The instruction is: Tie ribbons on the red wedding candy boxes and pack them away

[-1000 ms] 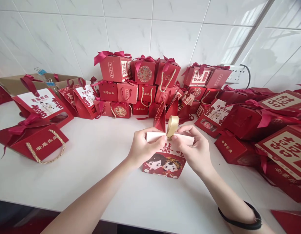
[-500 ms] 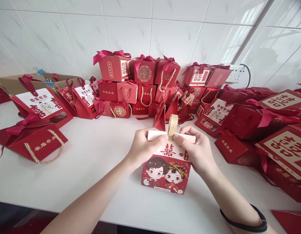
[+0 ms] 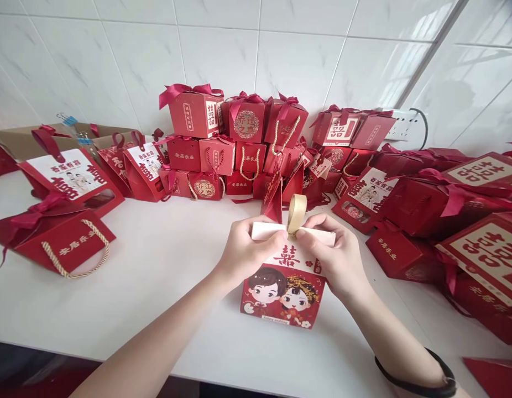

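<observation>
A red and white gift box [image 3: 276,309] with two cartoon figures on its front stands upright on the white table, between my hands. My left hand [image 3: 251,243] pinches the left part of its folded white top edge, thumb in front and fingers behind. At the right part of the same edge, my right hand [image 3: 334,249] grips in a like way. Between my two thumbs a gold ribbon loop [image 3: 296,213] rises from the top of the box. The fingers behind the edge are mostly hidden.
Stacked red gift boxes [image 3: 245,121] with bows line the tiled wall. More boxes [image 3: 480,249] crowd the right side. On the left lies a red box with a rope handle [image 3: 73,243], near a cardboard carton [image 3: 24,138]. A wall socket [image 3: 399,127] sits behind.
Both hands keep their hold on the box's top edge. The box, ribbon loop and right hand have shifted only very slightly.
</observation>
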Action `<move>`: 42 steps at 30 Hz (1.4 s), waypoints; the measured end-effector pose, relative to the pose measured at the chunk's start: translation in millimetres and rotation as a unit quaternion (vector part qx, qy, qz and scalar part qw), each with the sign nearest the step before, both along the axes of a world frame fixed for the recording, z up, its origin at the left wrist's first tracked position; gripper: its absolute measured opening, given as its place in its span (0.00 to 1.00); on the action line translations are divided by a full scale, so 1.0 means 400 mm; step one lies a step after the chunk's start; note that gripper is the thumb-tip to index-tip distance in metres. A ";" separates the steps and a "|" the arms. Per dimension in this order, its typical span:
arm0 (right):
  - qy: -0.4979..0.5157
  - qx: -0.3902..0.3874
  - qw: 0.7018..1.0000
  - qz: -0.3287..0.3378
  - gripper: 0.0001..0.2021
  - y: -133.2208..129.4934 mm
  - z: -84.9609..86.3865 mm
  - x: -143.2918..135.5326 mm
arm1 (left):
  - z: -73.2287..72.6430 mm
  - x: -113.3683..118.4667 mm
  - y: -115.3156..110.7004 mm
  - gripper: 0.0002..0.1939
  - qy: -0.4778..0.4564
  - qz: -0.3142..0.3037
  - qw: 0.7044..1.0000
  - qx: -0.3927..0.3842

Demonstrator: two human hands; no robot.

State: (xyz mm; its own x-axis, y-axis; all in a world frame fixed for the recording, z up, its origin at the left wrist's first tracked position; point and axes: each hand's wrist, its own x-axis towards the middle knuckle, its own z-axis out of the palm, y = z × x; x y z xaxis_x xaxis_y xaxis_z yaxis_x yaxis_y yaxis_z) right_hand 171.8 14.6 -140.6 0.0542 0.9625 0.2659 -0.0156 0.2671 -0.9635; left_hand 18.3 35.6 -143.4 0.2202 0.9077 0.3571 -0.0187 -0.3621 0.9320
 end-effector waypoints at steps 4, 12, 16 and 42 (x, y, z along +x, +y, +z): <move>-0.060 0.128 0.990 -0.027 0.06 -0.014 -0.010 -0.001 | -0.012 0.004 -0.007 0.06 0.020 0.063 0.977 0.201; -0.029 0.194 0.980 0.021 0.09 -0.021 -0.009 -0.001 | -0.036 0.001 0.009 0.08 0.050 0.121 0.852 0.506; -0.021 0.155 0.987 0.033 0.07 -0.018 -0.007 0.008 | -0.032 0.004 -0.001 0.05 0.025 0.114 0.896 0.429; 0.053 -0.205 0.931 0.296 0.10 0.019 -0.027 0.010 | -0.021 0.002 0.025 0.20 -0.158 0.027 0.978 -0.130</move>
